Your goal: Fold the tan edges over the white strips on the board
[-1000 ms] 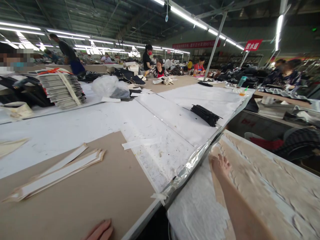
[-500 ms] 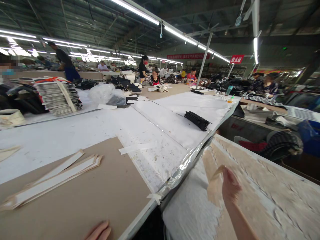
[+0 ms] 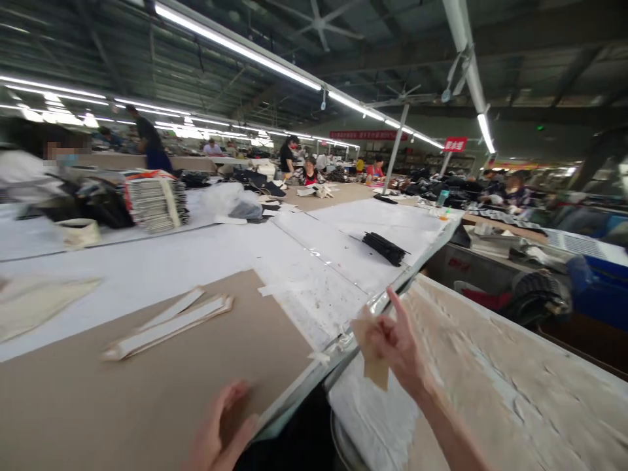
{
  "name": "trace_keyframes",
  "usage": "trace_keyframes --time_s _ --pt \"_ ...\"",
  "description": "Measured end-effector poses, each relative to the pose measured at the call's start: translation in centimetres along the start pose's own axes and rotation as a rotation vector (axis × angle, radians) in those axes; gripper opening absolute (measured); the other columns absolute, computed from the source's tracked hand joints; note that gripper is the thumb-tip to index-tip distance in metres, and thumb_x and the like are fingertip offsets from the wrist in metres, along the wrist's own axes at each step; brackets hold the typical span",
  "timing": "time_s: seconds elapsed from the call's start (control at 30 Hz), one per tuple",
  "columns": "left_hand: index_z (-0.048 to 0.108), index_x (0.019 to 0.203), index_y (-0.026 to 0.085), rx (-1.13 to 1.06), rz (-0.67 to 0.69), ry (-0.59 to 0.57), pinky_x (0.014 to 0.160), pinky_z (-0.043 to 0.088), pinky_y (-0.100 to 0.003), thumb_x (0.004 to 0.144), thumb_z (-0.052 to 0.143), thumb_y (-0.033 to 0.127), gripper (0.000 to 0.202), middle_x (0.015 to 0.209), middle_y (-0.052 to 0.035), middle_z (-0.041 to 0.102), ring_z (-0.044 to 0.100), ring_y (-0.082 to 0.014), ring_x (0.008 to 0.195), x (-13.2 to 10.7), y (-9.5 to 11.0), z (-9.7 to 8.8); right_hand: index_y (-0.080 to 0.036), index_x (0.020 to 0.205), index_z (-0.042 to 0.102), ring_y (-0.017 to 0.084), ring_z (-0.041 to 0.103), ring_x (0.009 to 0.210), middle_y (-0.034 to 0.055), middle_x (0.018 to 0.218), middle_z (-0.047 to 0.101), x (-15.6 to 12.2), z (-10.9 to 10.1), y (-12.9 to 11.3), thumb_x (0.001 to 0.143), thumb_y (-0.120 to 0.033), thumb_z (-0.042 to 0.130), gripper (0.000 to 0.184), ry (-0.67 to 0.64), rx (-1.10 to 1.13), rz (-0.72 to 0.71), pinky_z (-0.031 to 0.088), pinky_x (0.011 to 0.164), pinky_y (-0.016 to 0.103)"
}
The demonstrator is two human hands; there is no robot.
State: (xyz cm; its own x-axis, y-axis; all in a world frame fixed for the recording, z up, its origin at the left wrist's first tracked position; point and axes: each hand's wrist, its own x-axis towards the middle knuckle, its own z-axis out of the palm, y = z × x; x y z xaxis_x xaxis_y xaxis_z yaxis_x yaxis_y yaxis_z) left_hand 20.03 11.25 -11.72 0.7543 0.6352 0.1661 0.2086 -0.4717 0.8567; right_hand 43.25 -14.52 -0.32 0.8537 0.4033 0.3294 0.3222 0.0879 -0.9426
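Right hand (image 3: 395, 340): one, found near right of centre, index finger extended; a tan strip (image 3: 377, 371) was pinched between the thumb and the curled fingers. Tan strip: one, thin; it was held up beside the near edge of the white table (image 3: 216, 255), its lower end hanging in front of a pale sheet (image 3: 370, 415). Left hand (image 3: 228, 422): one, slightly blurred, placed at the near centre; thumb and fingers were spread apart, and nothing was seen between them. Whether the brown board (image 3: 147, 399) below was touched could not be told.

Layered strips (image 3: 171, 330): a small group, white with tan borders, laid on the brown board at the left. Cream piece (image 3: 46, 304): flat, laid at the far left of the board. Black bundle (image 3: 384, 248): one, laid on the white table near its right edge. Tan pieces (image 3: 490, 347): several, wrinkled, spread over a lower surface at the right. Bound stack (image 3: 154, 203): one, stood at the far left, with a plastic bag (image 3: 226, 199) set down to its right. Blue bin (image 3: 601, 288): one, noted at the far right.
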Motion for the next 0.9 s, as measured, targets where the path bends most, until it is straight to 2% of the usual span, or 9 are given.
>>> trace_keyframes --time_s 0.07,0.17,0.3,0.4,0.53,0.6,0.7,0.83,0.9 --pt "0.048 0.129 0.024 -0.284 -0.143 -0.064 0.104 0.046 -0.042 0.082 0.064 0.054 0.058 0.133 -0.0121 0.058 0.052 -0.0295 0.127 -1.4 2.0 -1.0 -0.035 0.152 0.008 0.010 0.054 0.063 -0.0037 0.089 0.057 -1.5 4.8 -0.9 0.086 -0.036 0.065 0.087 -0.320 0.088 0.101 0.041 0.055 0.022" --pt "0.049 0.127 0.022 -0.645 -0.165 -0.134 0.097 0.049 -0.040 0.068 0.075 0.061 0.075 0.121 -0.0157 0.062 0.057 -0.0314 0.118 -3.2 4.6 -2.7 -0.035 0.151 0.015 0.008 0.053 0.062 -0.0019 0.099 0.055 -4.1 11.1 -1.1 0.086 -0.034 0.065 0.081 -0.675 0.068 0.196 0.041 0.057 0.022" --pt "0.055 0.120 0.021 -0.778 -0.264 -0.007 0.081 0.050 -0.033 0.064 0.084 0.049 0.069 0.102 -0.0089 0.064 0.063 -0.0233 0.095 -5.5 5.8 -5.5 -0.032 0.149 0.027 0.008 0.054 0.064 -0.0008 0.099 0.055 -6.9 17.7 -0.5 0.088 -0.032 0.061 0.070 -1.035 0.035 0.149 0.041 0.060 0.023" --pt "0.059 0.113 0.018 -0.733 -0.339 0.138 0.067 0.047 -0.026 0.064 0.084 0.042 0.060 0.084 -0.0018 0.061 0.060 -0.0154 0.075 -7.3 5.0 -7.9 -0.029 0.148 0.030 0.008 0.050 0.061 -0.0007 0.097 0.055 -8.2 20.9 -0.4 0.086 -0.036 0.061 0.069 -1.186 0.035 0.206 0.039 0.057 0.023" --pt "0.058 0.109 0.017 -0.544 -0.346 0.396 0.063 0.046 -0.024 0.070 0.077 0.045 0.052 0.081 -0.0011 0.060 0.059 -0.0144 0.071 -9.2 2.5 -11.8 -0.029 0.148 0.031 0.012 0.054 0.069 -0.0006 0.095 0.054 -7.9 22.4 0.1 0.083 -0.033 0.063 0.073 -1.423 -0.095 0.292 0.042 0.060 0.025" --pt "0.055 0.112 0.017 -0.417 -0.341 0.504 0.065 0.047 -0.024 0.075 0.071 0.044 0.049 0.082 -0.0010 0.058 0.059 -0.0148 0.073 -10.3 1.0 -13.8 -0.028 0.147 0.035 0.016 0.057 0.078 -0.0002 0.093 0.056 -7.1 22.6 0.9 0.084 -0.032 0.060 0.068 -1.459 -0.228 0.188 0.045 0.069 0.028" --pt "0.049 0.119 0.017 -0.296 -0.354 0.585 0.068 0.046 -0.025 0.080 0.064 0.036 0.046 0.085 0.0003 0.054 0.057 -0.0143 0.074 -11.9 -1.0 -16.0 -0.025 0.146 0.037 0.019 0.060 0.083 0.0022 0.097 0.060 -6.2 23.1 2.9 0.089 -0.036 0.050 0.059 -1.409 -0.406 0.004 0.047 0.078 0.032" --pt "0.048 0.125 0.019 -0.076 -0.352 0.613 0.080 0.045 -0.032 0.083 0.056 0.023 0.042 0.086 0.0005 0.054 0.054 -0.0161 0.078 -13.7 -2.4 -17.0 -0.020 0.144 0.040 0.021 0.064 0.081 0.0095 0.108 0.065 -6.4 23.6 6.1 0.093 -0.037 0.037 0.054 -1.197 -0.663 -0.323 0.050 0.079 0.037" --pt "0.048 0.129 0.020 0.025 -0.341 0.589 0.087 0.044 -0.036 0.084 0.053 0.018 0.045 0.090 -0.0010 0.057 0.055 -0.0184 0.084 -14.3 -2.5 -16.8 -0.018 0.139 0.046 0.029 0.062 0.104 0.0137 0.119 0.063 -6.9 23.8 7.7 0.092 -0.034 0.036 0.050 -1.015 -0.692 -0.617 0.048 0.088 0.043"
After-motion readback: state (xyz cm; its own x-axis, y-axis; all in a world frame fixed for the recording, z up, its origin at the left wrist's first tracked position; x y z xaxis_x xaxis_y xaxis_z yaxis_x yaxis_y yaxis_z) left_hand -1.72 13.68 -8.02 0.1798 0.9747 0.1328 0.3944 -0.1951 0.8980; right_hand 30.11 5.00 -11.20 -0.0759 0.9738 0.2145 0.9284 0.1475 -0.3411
